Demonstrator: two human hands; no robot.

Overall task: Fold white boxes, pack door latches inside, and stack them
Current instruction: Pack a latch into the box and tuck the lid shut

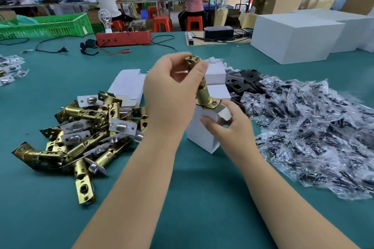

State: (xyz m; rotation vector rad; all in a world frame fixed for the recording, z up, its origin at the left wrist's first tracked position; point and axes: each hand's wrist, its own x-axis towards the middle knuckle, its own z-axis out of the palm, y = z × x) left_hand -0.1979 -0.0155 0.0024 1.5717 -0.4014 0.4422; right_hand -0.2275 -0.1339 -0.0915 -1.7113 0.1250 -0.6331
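Right now, from the head view, I have my left hand (pixel 172 95) raised over the middle of the bench (pixel 182 198), its grip pinching the round end of a brass door latch (pixel 200 89) between thumb and fingertips. I hold the latch nearly upright, faceplate end down, so it can drop straight into the mouth of the white box (pixel 204 133). My right hand (pixel 228 125) grips the top of that box, fingers curled round its upper edge and flap, which steadies it on end and keeps the opening wide. The faceplate sits right at the rim; I judge the latch is only just entering, not yet seated.

The pile of loose latches (pixel 81 137) lies just beside my left forearm, toward the near left of the bench, within easy reach of the hand that feeds them. Flat box blanks (pixel 127 87) lie behind that pile, and a few folded white boxes (pixel 216 75) sit beyond my hands, toward the middle. On the right side spreads a heap of small clear bags (pixel 313 137) with dark parts inside, and black plates (pixel 242 81) lie at its far edge.

Toward the far right corner stand large white blocks (pixel 293 38); toward the far left, a green crate (pixel 46 24).

My next move calls for sliding the latch fully down, then closing the flap.
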